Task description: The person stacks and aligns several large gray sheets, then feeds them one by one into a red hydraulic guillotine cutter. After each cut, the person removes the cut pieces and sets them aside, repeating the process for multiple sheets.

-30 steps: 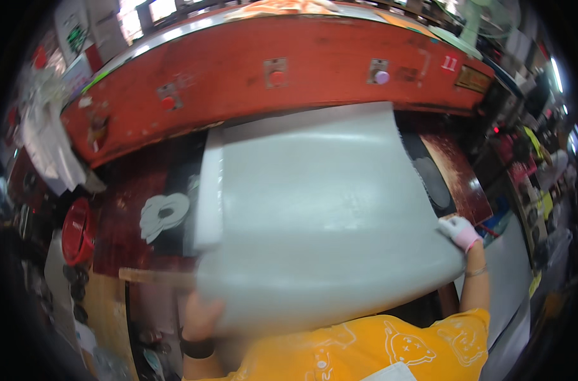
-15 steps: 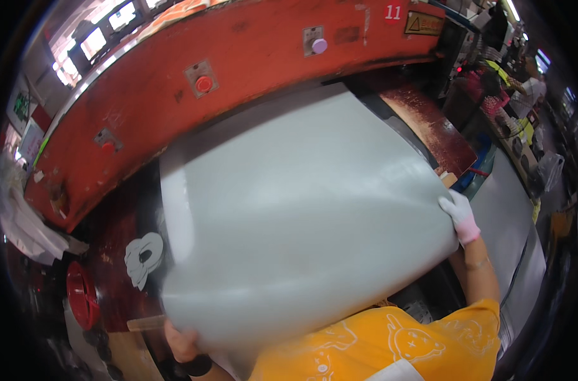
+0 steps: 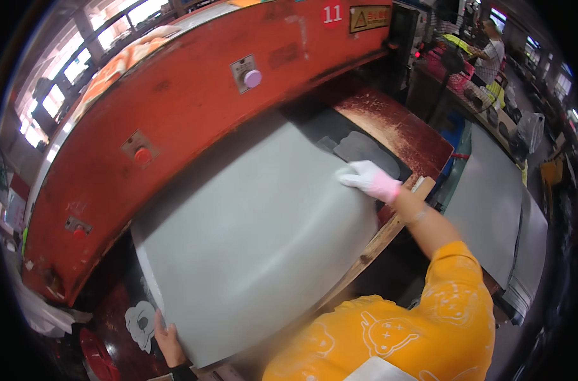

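Observation:
A large, smooth grey sheet (image 3: pixel 238 216), with the look of rubber or synthetic leather, lies across the work surface. Its far edge runs beneath the red machine beam (image 3: pixel 193 108), and its near right part bulges upward. My right hand (image 3: pixel 368 180), in a white glove with a pink cuff, pinches the sheet's right edge. At the near left corner my bare left hand (image 3: pixel 168 340) grips the left edge, its fingers partly hidden. Beside that edge is a small stack of pale cut-out pieces (image 3: pixel 140 324). Grey pieces (image 3: pixel 365 151) lie on the dark board past my right hand.
A wooden strip (image 3: pixel 384 244) borders the near side. Red round buttons (image 3: pixel 142 154) and a lilac knob (image 3: pixel 252 78) sit on the beam. A red basket (image 3: pixel 98 355) stands at lower left. More grey sheets (image 3: pixel 486 203) lie at right; another person (image 3: pixel 492 54) is farther back.
The view has swung right. My right hand has moved inward and farther along the sheet's right edge. The sheet's near side, bowed up before, lies lower, and the wooden strip is exposed.

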The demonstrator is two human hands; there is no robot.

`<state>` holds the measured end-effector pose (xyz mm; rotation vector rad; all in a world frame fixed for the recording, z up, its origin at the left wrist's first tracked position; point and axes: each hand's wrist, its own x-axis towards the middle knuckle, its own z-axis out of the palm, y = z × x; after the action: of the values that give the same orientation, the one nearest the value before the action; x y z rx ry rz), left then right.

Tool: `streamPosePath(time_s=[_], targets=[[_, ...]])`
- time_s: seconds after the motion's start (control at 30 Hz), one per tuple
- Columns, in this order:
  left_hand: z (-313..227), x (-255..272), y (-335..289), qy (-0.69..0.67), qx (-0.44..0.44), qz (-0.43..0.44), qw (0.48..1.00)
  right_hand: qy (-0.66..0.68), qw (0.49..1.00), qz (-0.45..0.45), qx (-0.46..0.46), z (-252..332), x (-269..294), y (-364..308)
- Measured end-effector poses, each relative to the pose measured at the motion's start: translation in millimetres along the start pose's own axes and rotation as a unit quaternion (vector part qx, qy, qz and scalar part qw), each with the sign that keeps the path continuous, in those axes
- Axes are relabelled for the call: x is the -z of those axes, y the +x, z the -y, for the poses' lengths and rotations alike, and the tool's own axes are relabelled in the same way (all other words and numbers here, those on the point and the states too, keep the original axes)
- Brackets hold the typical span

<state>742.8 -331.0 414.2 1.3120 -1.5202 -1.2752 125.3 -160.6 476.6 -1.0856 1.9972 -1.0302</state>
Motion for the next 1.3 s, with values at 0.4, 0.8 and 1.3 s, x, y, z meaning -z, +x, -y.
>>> streamPosePath(time_s=[0.4,0.8,1.3], targets=[[-8.5,-97.4,50.0,0.564,-0.185,-0.048,0.803,-0.395,0.915,-0.054,-0.058,-54.2,54.7,34.4],[-9.5,-74.5,48.4,0.413,-0.274,0.174,0.851,-0.168,0.979,-0.111,-0.036,-41.7,62.6,31.4],[-14.1,-71.2,37.0,0.381,-0.332,0.073,0.860,0.043,0.971,0.141,0.189,176.8,-227.2,6.7]])
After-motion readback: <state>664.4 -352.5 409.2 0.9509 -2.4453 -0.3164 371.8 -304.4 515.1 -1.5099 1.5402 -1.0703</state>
